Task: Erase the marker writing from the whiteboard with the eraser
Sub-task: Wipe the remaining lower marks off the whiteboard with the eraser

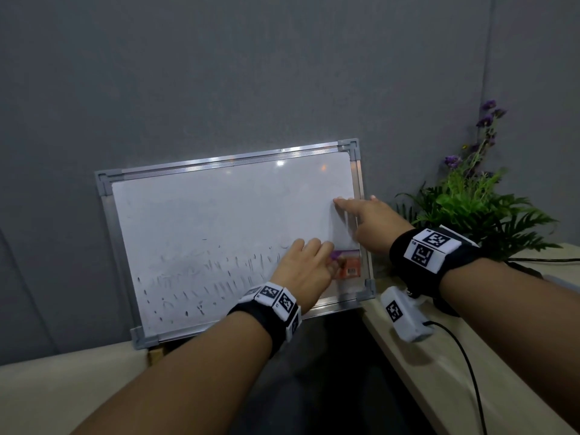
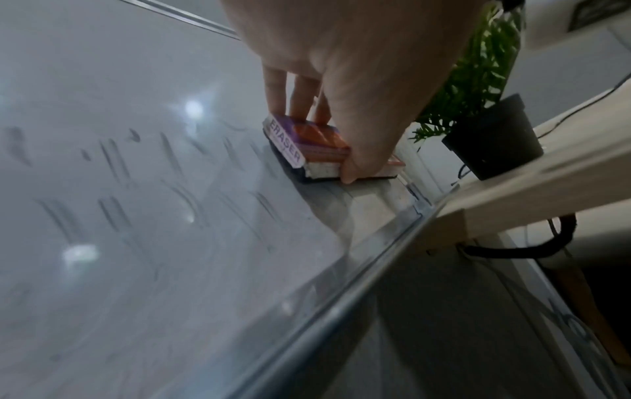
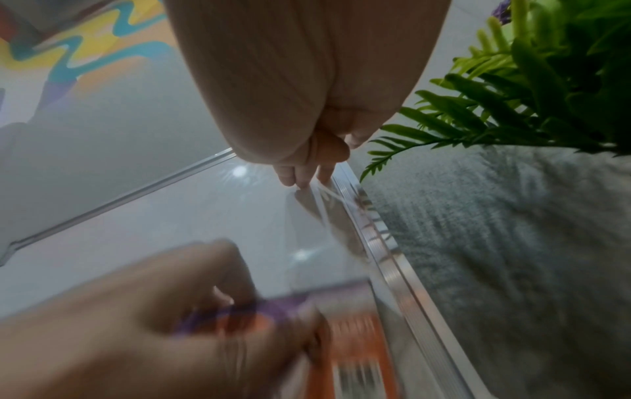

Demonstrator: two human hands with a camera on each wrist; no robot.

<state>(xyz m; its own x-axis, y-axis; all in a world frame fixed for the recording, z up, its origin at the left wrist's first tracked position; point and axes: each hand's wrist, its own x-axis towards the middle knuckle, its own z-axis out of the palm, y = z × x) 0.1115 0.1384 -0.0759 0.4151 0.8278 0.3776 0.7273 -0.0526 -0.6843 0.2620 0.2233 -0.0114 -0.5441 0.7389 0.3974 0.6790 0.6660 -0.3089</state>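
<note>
Head view, erasing in progress: your left hand (image 1: 303, 268) grips the eraser (image 1: 346, 266), fingers curled over its far edge and thumb on the near edge, and holds its dark pad against the whiteboard (image 1: 219, 215) at the lower right corner, just beside the right frame. The whiteboard leans upright against the grey wall (image 1: 219, 73), its lower edge spanning the gap between two pale tabletops (image 1: 502, 356).

Left wrist view: the eraser (image 2: 307, 149) lies flat on the board, pinched between fingers (image 2: 300, 94) and thumb (image 2: 358, 167); its label reads ERASER.

Your right hand (image 1: 367, 218) steadies the board at the right edge, the index finger stretched straight onto the white surface. Right wrist view: its fingertips (image 3: 297, 175) touch the board just beside the metal frame (image 3: 386, 243); whether the remaining fingers are spread or together cannot be told.

Progress, as judged from the surface: the upper half and right side read as clean. Faint grey strokes and smears (image 1: 194, 277) remain across the lower left and lower middle, well left of the eraser. Roughly the lower band is left to wipe, so you are past the midpoint but not finished.

A potted plant (image 1: 470, 196) stands right of the board.
</note>
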